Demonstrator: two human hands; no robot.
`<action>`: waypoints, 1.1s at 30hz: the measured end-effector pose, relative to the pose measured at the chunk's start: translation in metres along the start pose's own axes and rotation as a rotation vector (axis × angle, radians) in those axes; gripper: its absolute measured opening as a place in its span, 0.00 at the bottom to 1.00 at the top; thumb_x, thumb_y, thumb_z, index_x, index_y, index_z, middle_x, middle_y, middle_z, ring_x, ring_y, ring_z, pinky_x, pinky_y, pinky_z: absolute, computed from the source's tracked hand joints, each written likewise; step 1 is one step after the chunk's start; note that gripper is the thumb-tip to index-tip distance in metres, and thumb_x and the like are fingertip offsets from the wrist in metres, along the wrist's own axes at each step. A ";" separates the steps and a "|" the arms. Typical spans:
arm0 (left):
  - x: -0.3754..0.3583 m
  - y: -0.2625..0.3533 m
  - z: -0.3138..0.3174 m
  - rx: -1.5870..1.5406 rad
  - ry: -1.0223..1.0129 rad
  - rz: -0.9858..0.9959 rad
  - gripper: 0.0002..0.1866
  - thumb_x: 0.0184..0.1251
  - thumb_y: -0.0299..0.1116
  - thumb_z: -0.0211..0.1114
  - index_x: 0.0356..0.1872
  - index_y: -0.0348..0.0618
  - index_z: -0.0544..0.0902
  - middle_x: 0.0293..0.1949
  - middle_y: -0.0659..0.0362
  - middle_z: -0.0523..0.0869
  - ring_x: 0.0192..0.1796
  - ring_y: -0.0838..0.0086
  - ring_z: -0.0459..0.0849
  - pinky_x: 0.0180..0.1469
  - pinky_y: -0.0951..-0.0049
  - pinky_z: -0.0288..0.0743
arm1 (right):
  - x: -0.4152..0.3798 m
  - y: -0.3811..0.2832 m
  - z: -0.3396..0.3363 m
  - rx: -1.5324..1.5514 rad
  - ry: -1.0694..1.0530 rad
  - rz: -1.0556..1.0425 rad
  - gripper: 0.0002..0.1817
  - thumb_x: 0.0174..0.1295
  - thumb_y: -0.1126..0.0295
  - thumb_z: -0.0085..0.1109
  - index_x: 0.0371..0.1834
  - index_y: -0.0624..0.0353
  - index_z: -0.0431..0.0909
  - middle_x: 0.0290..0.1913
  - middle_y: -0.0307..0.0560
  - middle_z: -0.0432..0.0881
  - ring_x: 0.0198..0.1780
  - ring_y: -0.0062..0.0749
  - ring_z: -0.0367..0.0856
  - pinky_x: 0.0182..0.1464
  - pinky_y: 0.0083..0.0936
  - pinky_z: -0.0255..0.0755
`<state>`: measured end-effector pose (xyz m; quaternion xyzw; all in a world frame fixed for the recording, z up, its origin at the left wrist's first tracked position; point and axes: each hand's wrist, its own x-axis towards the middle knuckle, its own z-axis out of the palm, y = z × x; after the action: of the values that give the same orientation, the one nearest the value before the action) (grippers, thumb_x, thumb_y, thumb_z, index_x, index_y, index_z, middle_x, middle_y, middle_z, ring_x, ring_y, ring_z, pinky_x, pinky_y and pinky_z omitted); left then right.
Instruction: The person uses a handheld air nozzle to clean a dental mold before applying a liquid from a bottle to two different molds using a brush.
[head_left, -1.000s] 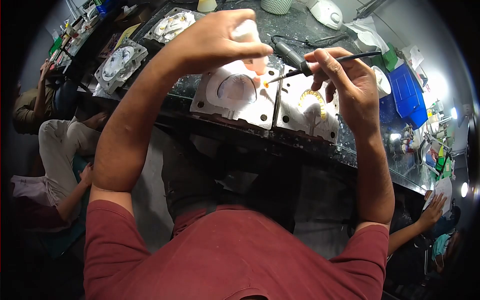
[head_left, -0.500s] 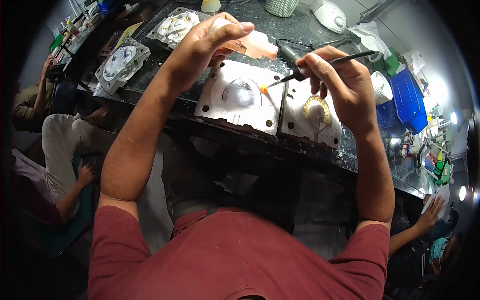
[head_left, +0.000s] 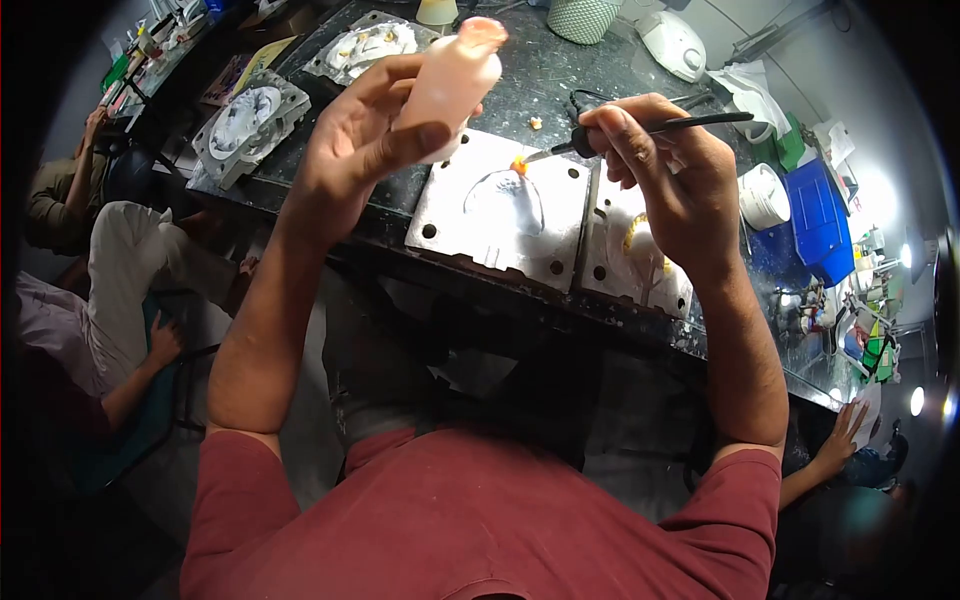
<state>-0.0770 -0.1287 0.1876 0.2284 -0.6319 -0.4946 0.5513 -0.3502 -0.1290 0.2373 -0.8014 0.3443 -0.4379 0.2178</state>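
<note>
My left hand [head_left: 350, 150] is wrapped round a translucent pinkish bottle [head_left: 450, 85], which stands nearly upright with its orange-stained neck at the top. In my right hand [head_left: 665, 160] is a thin dark brush-like tool [head_left: 690, 121]; its tip touches or nearly touches an orange blob [head_left: 519, 165] at the upper edge of a shiny round mould area. That area lies in a pale metal mould plate [head_left: 470, 240] on the dark worktable. Beside it, partly below my right hand, lies a second mould plate [head_left: 610, 250] with a curved row of yellowish teeth [head_left: 632, 232].
Two more moulds, a white one [head_left: 365, 48] and a grey one [head_left: 250, 125], lie at the left. Behind are a woven cup [head_left: 583, 18] and a white device [head_left: 672, 45]. A white tub [head_left: 765, 197] and blue bin [head_left: 820, 220] stand right. Other people sit at both sides.
My left hand has turned the bottle from tilted over the mould to nearly upright. The tool tip and orange blob have moved to the mould's upper edge. The view has shifted slightly.
</note>
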 end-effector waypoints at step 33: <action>-0.030 -0.020 -0.025 0.599 0.211 -0.068 0.25 0.60 0.26 0.73 0.60 0.41 0.79 0.47 0.56 0.89 0.52 0.73 0.85 0.59 0.71 0.75 | 0.017 -0.016 -0.027 0.004 -0.235 0.124 0.12 0.75 0.67 0.58 0.41 0.66 0.86 0.29 0.39 0.85 0.29 0.15 0.78 0.32 0.16 0.72</action>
<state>-0.0504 -0.1215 0.1539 0.4519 -0.6807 -0.2781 0.5051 -0.3613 -0.1325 0.2710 -0.8240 0.3643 -0.3272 0.2849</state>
